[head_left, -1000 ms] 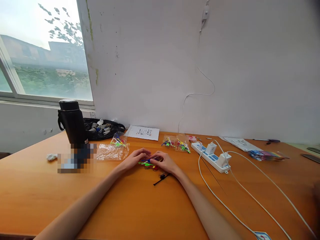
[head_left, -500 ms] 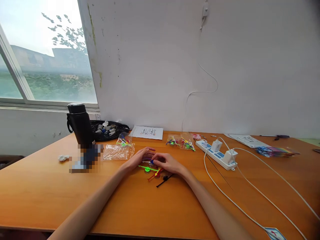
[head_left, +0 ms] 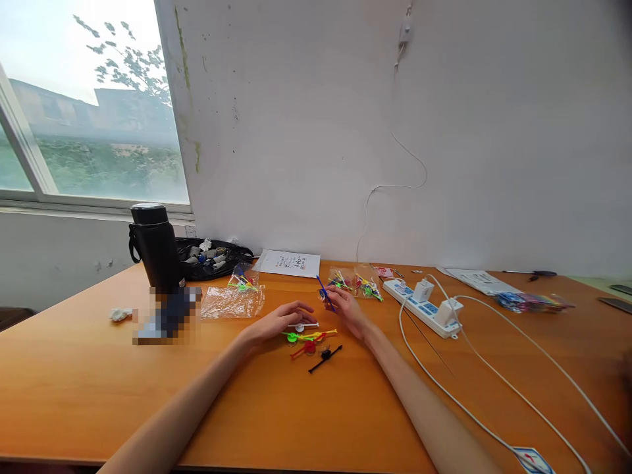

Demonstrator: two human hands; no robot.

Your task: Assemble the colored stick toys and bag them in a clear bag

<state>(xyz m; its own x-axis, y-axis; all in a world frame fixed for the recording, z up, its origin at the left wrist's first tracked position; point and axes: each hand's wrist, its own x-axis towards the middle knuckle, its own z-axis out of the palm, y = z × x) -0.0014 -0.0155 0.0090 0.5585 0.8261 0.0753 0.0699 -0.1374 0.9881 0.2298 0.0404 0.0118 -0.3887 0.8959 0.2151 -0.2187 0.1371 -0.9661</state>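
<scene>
My right hand [head_left: 349,315] is raised a little over the table and pinches a blue plastic arrow spinner [head_left: 324,292] with a clear round base. My left hand [head_left: 282,318] is low over the wood, fingers loosely spread and holding nothing. Just by its fingertips lies a white arrow spinner [head_left: 299,327]. Closer to me, a green one [head_left: 292,338], a yellow one [head_left: 323,334] and a red one [head_left: 309,347] overlap in a small pile. A black one [head_left: 326,354] rests slightly apart at the right of the pile.
Behind my hands lie small bags of coloured pieces [head_left: 368,286] and a flat clear bag [head_left: 232,303]. A black bottle [head_left: 155,247] stands left, near a black bag [head_left: 217,257]. To the right, a white power strip [head_left: 424,308] trails white cables across the table [head_left: 296,421].
My right hand has lifted the blue spinner up and to the right, away from the pile. My left hand has stayed nearly in place beside the other spinners, which are now less covered.
</scene>
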